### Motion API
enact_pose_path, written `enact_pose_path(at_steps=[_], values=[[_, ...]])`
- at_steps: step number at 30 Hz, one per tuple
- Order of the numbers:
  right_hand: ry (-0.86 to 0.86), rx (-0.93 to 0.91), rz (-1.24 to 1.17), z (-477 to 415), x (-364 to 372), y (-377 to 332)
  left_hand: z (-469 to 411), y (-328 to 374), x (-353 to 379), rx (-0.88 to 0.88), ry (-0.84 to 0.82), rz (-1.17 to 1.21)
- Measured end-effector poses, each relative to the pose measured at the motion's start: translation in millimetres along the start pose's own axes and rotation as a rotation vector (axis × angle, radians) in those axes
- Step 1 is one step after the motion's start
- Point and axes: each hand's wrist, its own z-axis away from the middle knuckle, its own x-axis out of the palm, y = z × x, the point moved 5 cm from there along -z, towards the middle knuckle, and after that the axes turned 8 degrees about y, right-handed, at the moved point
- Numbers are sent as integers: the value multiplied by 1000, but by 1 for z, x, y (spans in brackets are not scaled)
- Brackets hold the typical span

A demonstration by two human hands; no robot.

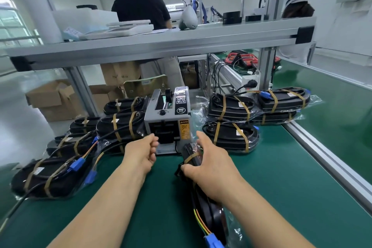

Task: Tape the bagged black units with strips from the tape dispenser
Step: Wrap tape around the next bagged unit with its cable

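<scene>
Closest to me, the right hand (209, 165) is wrapped round a bagged black unit (201, 203) stood on edge on the green mat (141, 217). It wears one tan band (191, 158) near its far end, so I'd say this one is only half taped. Just beyond, the left hand (141, 153) curls at the mouth of the tape dispenser (169, 115), though I cannot tell whether it holds a strip, and double-banded units lie piled on the left (120, 127) and right (231, 137), seemingly done.
</scene>
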Motion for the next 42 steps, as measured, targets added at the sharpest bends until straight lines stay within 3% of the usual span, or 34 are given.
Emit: enact_pose_path(at_steps=[8,14,20,27,32,42], values=[[7,39,-54,-1,-6,5,7,-2,27,-219,-99,51],[16,43,-67,-1,-5,6,8,1,41,-248,16,220],[17,40,-71,1,-6,5,14,4,32,-17,57,248],[33,70,-61,-2,-6,10,68,12,22,296,-576,-152],[67,77,-55,-3,-8,11,84,15,30,430,-573,-357],[82,41,-40,-3,-8,8,81,11,36,443,-574,-433]])
